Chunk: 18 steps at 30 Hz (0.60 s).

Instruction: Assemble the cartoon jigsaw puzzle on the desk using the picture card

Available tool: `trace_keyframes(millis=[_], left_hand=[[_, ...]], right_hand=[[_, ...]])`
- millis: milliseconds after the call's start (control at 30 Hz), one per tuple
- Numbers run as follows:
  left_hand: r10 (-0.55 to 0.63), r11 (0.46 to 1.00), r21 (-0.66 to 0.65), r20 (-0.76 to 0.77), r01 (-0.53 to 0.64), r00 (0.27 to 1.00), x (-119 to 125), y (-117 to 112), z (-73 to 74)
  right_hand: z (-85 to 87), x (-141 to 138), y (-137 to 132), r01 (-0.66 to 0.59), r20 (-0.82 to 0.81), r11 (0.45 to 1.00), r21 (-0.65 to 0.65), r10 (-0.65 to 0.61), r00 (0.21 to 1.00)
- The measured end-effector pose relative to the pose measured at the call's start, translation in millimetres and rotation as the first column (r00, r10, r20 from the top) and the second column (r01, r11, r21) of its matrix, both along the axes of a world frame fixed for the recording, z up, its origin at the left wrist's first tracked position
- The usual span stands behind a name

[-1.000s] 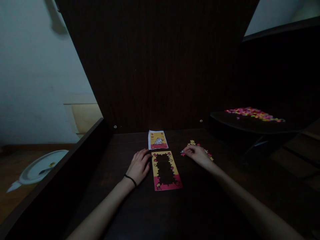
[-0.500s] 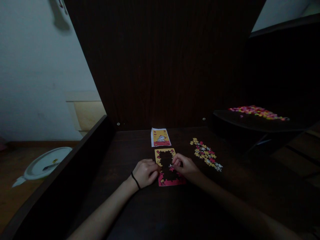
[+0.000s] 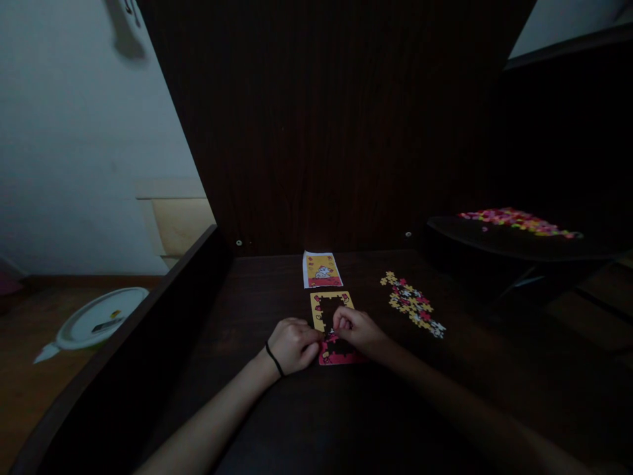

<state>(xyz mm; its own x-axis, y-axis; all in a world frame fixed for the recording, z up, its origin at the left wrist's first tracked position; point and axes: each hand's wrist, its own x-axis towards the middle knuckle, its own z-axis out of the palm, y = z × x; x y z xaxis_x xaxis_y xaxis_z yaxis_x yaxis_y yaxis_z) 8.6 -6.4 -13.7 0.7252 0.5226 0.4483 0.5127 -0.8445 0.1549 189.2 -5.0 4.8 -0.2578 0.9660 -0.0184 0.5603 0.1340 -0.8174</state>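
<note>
On the dark tabletop lies a partly assembled jigsaw puzzle [image 3: 341,357], with a yellow and pink border around a dark open middle. My left hand [image 3: 294,344], wearing a black band at the wrist, has its fingers curled together against the puzzle's left edge. My right hand [image 3: 360,328] reaches over the puzzle's right side in a pinch. At its fingertips, inside the border, is a small pink and white puzzle piece [image 3: 331,336], partly covered by the fingers. Directly behind the puzzle lies a picture sheet [image 3: 322,270] showing a white animal on yellow and pink.
Loose puzzle pieces [image 3: 411,302] in yellow, pink and white are spread right of the puzzle. A dark panel [image 3: 321,132] rises at the back, and a raised board [image 3: 123,330] borders the left. Farther right, a dark stand [image 3: 465,232] bears colourful small pieces. A white round lid-like object [image 3: 74,330] is at lower left.
My right hand has moved left across the puzzle's middle, and the pink and white piece is now close to the left border. My left hand stays at the left edge.
</note>
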Motion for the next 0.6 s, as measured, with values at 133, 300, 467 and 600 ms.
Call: trace_keyframes(millis=[133,300,467,600], left_hand=[[-0.009,1.000,-0.021,-0.019,0.009,1.000,1.7,0.3,1.4],[-0.015,0.998,-0.055,-0.041,0.012,0.999,2.6,-1.5,5.8],[-0.008,0.998,-0.067,-0.063,0.003,0.998,3.5,-0.8,5.2],[0.004,0.997,-0.082,-0.080,-0.011,0.997,4.2,0.0,4.2]], right_hand=[[0.5,-2.1,-3.7,-0.026,-0.002,0.999,0.018,0.026,1.000],[-1.6,-2.9,-7.1,-0.051,0.002,0.998,0.028,0.051,0.999],[-4.4,-2.3,-6.8,-0.058,0.005,0.998,0.039,0.057,0.998],[-5.8,-2.1,-5.5,-0.066,0.039,0.995,0.075,0.063,0.997]])
